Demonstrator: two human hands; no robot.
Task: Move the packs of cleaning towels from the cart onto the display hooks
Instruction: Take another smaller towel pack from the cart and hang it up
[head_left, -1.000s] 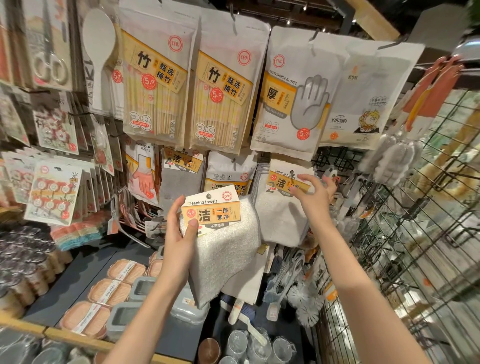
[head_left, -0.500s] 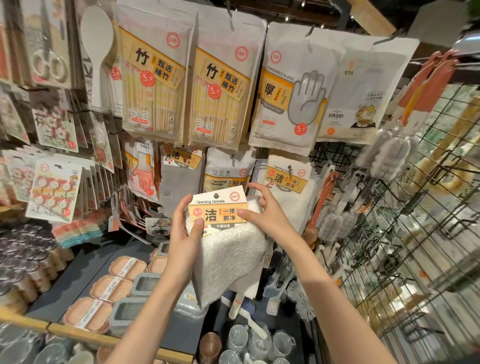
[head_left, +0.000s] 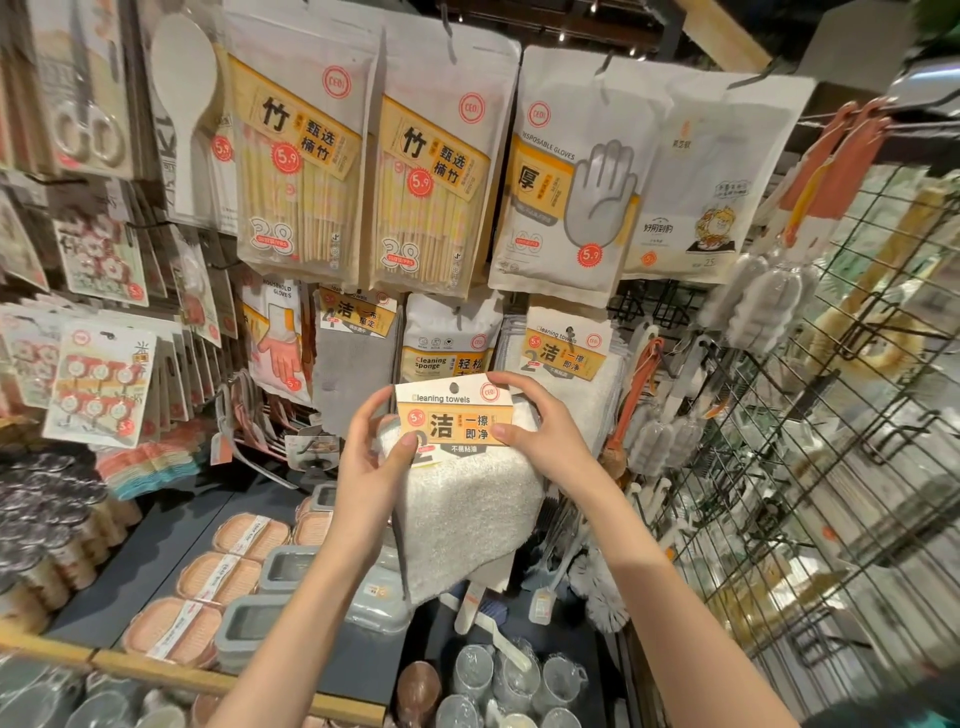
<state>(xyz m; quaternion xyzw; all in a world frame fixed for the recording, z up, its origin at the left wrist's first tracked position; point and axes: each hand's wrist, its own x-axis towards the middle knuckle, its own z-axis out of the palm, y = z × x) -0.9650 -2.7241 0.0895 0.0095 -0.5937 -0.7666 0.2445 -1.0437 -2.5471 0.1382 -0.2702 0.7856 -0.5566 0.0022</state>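
Judging by how the white cloth droops below the printed card, the pack of cleaning towels (head_left: 457, 467) at the centre of the frame is light and floppy, with only its cardboard header (head_left: 453, 415) stiff enough to steer. That header is the sensible place to take hold, near its two upper corners, so the small hang hole (head_left: 454, 387) at its top edge stays uncovered and faces the rack. The left hand (head_left: 371, 470) comes up from the lower middle of the frame, thumb pressed on the card's lower left corner and fingers curled round behind its left edge. The right hand (head_left: 540, 431) reaches in from the lower right, thumb lying on the card's right side and fingers wrapped over its upper right corner, so both hands pinch the header and the cloth hangs free beneath them. Just above and to the right, partly behind the right hand, hangs a matching stack of towel packs (head_left: 566, 358) on its display hook (head_left: 570, 331); that hook looks like the likely target, though its tip is hard to make out.
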